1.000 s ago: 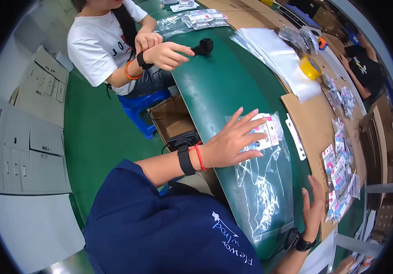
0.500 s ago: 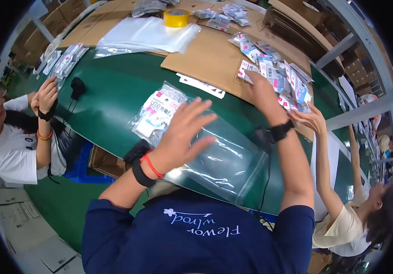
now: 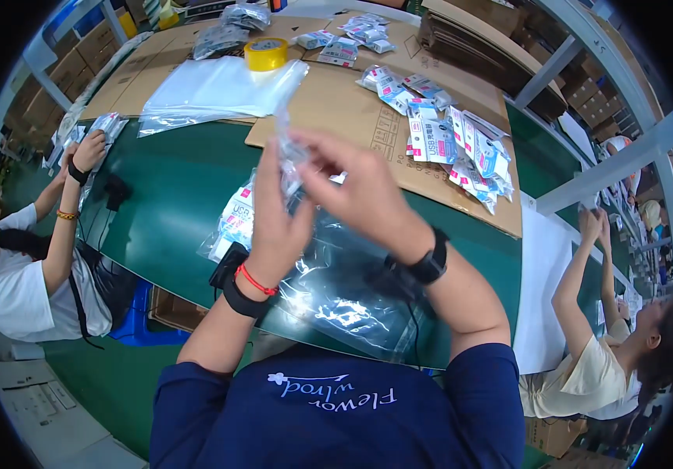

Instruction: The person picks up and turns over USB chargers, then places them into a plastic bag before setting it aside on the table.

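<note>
Above the green table, my left hand and my right hand meet around a small clear plastic packet. My left fingers point upward along its side; my right fingertips pinch it. Its contents are mostly hidden by the fingers. Below them lies a large clear plastic bag, flat on the table with its wide end toward me. At its far left end are several white and blue packets, partly covered by my left hand.
A pile of similar packets rests on cardboard at the right. Farther back are flat clear bags, a yellow tape roll and more packets. Co-workers work at the left and right.
My right hand has come back from the pile with a packet, and my left hand has closed on it too. The right co-worker's hand has left the pile. The view has shifted slightly.
</note>
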`<state>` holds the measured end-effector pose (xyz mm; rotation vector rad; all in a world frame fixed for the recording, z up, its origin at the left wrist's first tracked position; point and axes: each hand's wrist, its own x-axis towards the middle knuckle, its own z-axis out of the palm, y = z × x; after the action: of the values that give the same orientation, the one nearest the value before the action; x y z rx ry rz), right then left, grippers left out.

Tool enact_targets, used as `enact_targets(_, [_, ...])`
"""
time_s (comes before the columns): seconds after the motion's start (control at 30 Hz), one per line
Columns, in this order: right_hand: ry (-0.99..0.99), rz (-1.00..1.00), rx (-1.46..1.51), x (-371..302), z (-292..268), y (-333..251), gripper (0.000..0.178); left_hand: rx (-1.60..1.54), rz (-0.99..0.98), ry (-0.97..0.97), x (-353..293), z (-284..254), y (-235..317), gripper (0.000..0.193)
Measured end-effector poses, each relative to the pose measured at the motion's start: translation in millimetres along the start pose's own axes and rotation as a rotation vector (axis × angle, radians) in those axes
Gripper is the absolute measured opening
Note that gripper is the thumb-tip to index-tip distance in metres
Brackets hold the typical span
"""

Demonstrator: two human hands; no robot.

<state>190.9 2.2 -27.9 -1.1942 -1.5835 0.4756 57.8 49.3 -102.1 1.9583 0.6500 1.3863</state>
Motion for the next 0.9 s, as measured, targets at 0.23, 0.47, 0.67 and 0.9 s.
enact_targets(0.23, [-0.406,0.027,-0.973,-16,-62,40,0.029,-0.835,-0.532,0.247,0,-34,2,0.038])
enact_targets(0.47, [-0.13,0.288,-1.336,-31,-115,105,0.033,-0.99,-0.52,0.311,4,-35,11,0.036])
enact_targets(0.67, [0.338,0.063,-0.385,-13,-121,64,0.037,-0.862,-0.365,0.449,20,-42,11,0.035])
enact_targets(0.9, [0.158,-0.118,-0.259,-16,-44,-18,0.042,-0.393,-0.369,0.157,4,-33,13,0.036])
